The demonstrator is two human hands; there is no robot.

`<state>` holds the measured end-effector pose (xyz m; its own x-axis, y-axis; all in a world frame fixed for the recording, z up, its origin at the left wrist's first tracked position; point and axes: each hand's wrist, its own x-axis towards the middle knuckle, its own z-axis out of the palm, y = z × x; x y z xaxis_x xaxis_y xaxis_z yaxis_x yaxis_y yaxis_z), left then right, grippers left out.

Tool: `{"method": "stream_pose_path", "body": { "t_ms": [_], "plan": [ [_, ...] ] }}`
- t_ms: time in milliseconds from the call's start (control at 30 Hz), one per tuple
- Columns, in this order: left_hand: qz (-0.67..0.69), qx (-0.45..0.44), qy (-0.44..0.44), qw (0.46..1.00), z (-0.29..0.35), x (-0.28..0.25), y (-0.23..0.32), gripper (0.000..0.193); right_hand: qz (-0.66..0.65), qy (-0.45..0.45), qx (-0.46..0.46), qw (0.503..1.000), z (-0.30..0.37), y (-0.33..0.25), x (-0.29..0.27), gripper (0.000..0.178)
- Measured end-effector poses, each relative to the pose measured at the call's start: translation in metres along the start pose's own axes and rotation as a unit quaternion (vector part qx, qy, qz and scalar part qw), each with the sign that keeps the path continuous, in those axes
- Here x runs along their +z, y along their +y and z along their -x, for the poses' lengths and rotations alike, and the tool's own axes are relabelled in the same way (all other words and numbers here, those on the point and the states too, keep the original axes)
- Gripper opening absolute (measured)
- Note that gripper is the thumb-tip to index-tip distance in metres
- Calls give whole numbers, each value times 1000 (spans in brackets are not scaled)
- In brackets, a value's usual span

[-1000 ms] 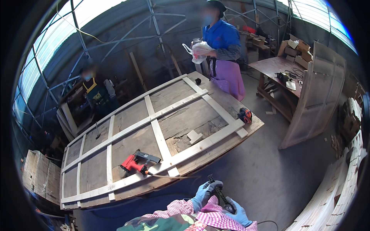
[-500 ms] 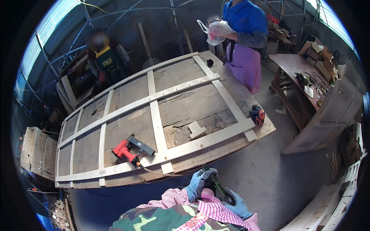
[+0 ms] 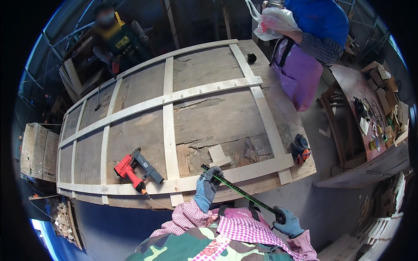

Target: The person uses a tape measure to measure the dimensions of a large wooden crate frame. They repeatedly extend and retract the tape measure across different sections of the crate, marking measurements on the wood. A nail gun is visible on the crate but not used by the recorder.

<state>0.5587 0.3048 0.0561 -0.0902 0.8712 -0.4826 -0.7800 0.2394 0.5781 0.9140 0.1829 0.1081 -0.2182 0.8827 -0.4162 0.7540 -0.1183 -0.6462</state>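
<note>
A tape measure stretches between my two gloved hands, its dark green-edged blade pulled out in front of my body. My left hand, in a blue and grey glove, pinches the blade near its free end, by the front edge of the wooden frame. My right hand is wrapped round the dark case, lower and to the right; the fingers hide most of it. The slatted frame of pale boards lies on a worn wooden table. A red nail gun with a hose rests on its front board.
Small wood offcuts lie inside the frame. Gloves sit at the table's right corner, a black round object farther back. One person stands behind the table; another, in purple trousers, holds a plastic bag.
My hands have moved apart and the blade between them is longer. The left hand has risen toward the frame, the right has shifted rightward. The view has tilted down toward the table.
</note>
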Motion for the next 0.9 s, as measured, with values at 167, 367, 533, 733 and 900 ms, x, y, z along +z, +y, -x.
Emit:
{"method": "stream_pose_path", "body": {
  "t_ms": [167,367,533,733,900],
  "plan": [
    [64,94,70,991,-17,-44,50,20,71,-73,-39,994,-66,6,-74,65],
    [103,225,187,951,-1,-71,91,19,132,-168,-111,971,-167,-1,-150,61],
    [110,273,274,916,18,-105,133,17,194,-146,-161,957,-237,-1,-216,58],
    [110,276,325,898,-5,-72,147,21,217,-105,-167,956,-321,-2,-239,41],
    [1,227,304,925,-54,-36,140,53,141,-114,-152,972,-398,-10,-258,28]
  ]
}}
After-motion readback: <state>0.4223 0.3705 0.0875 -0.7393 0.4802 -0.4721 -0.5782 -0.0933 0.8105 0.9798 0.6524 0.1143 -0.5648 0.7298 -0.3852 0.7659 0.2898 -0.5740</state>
